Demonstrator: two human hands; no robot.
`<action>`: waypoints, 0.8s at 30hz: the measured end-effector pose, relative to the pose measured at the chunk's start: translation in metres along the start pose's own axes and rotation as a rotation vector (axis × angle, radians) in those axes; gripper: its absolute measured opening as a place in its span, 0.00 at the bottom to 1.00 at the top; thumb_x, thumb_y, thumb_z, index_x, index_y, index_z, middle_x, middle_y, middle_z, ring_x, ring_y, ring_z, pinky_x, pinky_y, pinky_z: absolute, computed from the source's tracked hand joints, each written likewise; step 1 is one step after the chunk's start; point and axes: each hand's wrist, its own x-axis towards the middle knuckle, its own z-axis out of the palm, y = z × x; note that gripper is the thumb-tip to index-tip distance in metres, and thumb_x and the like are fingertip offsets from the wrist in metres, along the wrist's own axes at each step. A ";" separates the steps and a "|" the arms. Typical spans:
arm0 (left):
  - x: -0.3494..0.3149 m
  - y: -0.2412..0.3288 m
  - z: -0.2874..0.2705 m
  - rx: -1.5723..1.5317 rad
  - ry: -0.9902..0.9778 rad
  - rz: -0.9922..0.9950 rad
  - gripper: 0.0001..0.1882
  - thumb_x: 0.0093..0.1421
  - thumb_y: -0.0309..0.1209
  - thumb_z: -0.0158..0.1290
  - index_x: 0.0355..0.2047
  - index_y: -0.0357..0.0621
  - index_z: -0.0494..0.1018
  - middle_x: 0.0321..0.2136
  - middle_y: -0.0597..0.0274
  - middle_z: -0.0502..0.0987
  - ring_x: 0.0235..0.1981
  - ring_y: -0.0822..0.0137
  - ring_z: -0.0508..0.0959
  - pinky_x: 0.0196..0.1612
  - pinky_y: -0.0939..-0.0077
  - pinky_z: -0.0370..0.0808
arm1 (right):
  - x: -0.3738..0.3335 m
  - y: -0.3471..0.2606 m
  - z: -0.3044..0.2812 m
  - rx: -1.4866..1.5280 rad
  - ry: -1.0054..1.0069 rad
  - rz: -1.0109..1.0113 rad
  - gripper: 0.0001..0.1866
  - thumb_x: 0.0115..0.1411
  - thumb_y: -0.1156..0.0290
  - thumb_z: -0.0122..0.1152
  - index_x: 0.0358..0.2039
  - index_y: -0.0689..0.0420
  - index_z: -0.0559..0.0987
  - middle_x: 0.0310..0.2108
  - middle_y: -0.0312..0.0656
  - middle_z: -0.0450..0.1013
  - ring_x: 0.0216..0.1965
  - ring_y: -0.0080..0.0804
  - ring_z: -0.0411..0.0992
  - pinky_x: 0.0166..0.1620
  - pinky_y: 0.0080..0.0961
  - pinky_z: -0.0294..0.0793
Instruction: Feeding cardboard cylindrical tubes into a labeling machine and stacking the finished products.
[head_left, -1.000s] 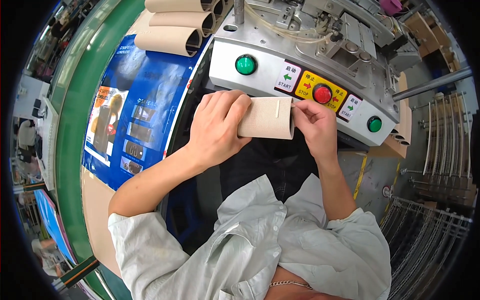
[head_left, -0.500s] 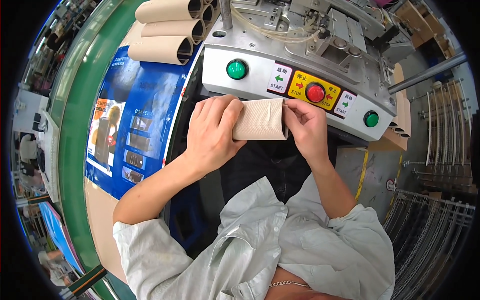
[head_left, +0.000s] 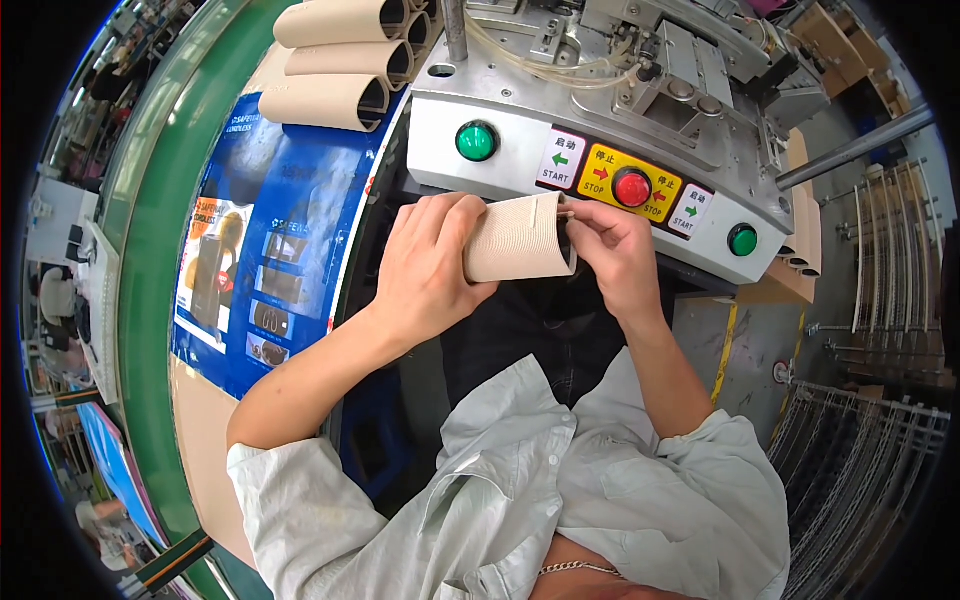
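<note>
At the machine's control panel [head_left: 600, 180], your left hand [head_left: 430, 265] wraps the beige rolled sleeve [head_left: 518, 238] while your right hand [head_left: 612, 248] pinches its open end, so shaping looks unfinished, with finished rolls [head_left: 330, 65] stacked beyond your left hand.

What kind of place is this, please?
Most likely a factory workstation. A metal machine has a control panel with green buttons and a red stop button; beige tubes lie stacked beside it.

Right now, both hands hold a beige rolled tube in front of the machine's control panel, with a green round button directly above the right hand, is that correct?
Not quite: in the head view the button above the right hand is the red button. Both the right and the left hand hold the beige tube before the control panel.
</note>
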 end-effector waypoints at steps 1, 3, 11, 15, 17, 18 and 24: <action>0.000 0.000 0.000 -0.028 -0.011 -0.024 0.41 0.39 0.26 0.76 0.55 0.44 0.71 0.49 0.56 0.77 0.48 0.55 0.78 0.54 0.64 0.73 | 0.000 0.000 -0.001 0.023 0.001 -0.016 0.12 0.63 0.81 0.64 0.47 0.68 0.87 0.36 0.44 0.86 0.33 0.26 0.79 0.37 0.17 0.77; -0.001 -0.001 0.001 -0.057 -0.028 -0.037 0.40 0.40 0.27 0.76 0.55 0.44 0.71 0.50 0.56 0.77 0.48 0.55 0.78 0.54 0.64 0.73 | 0.002 -0.004 -0.002 -0.008 0.003 -0.041 0.12 0.63 0.81 0.65 0.46 0.68 0.87 0.36 0.44 0.86 0.33 0.26 0.79 0.37 0.17 0.77; -0.001 -0.001 -0.001 -0.149 -0.108 -0.059 0.40 0.42 0.28 0.75 0.57 0.43 0.71 0.49 0.56 0.78 0.49 0.56 0.79 0.54 0.66 0.74 | 0.012 -0.028 -0.005 -0.310 -0.055 -0.097 0.10 0.62 0.86 0.64 0.44 0.68 0.85 0.34 0.40 0.84 0.35 0.23 0.79 0.42 0.17 0.76; -0.001 -0.004 -0.001 -0.165 -0.120 -0.036 0.40 0.42 0.29 0.75 0.57 0.43 0.71 0.49 0.56 0.79 0.48 0.56 0.79 0.54 0.66 0.75 | 0.012 -0.027 -0.007 -0.367 -0.058 -0.079 0.09 0.62 0.86 0.65 0.43 0.67 0.86 0.34 0.39 0.84 0.34 0.22 0.78 0.41 0.17 0.76; -0.001 -0.005 -0.001 -0.172 -0.125 -0.029 0.41 0.42 0.29 0.75 0.57 0.43 0.71 0.49 0.56 0.79 0.48 0.56 0.79 0.54 0.66 0.75 | 0.012 -0.026 -0.009 -0.387 -0.059 -0.071 0.09 0.62 0.86 0.65 0.43 0.67 0.86 0.34 0.39 0.84 0.34 0.22 0.78 0.40 0.17 0.75; -0.001 -0.005 -0.001 -0.176 -0.129 -0.023 0.41 0.42 0.29 0.75 0.58 0.42 0.71 0.49 0.55 0.79 0.48 0.55 0.79 0.54 0.65 0.76 | 0.013 -0.024 -0.010 -0.372 -0.070 -0.065 0.09 0.63 0.83 0.65 0.44 0.66 0.86 0.34 0.40 0.84 0.34 0.23 0.78 0.40 0.18 0.76; 0.004 -0.007 -0.014 -0.484 -0.142 -0.236 0.41 0.49 0.32 0.73 0.62 0.40 0.67 0.52 0.50 0.78 0.50 0.51 0.80 0.57 0.58 0.77 | 0.010 -0.018 -0.012 -0.038 -0.061 -0.025 0.14 0.72 0.70 0.59 0.48 0.67 0.85 0.36 0.45 0.85 0.33 0.28 0.79 0.40 0.21 0.78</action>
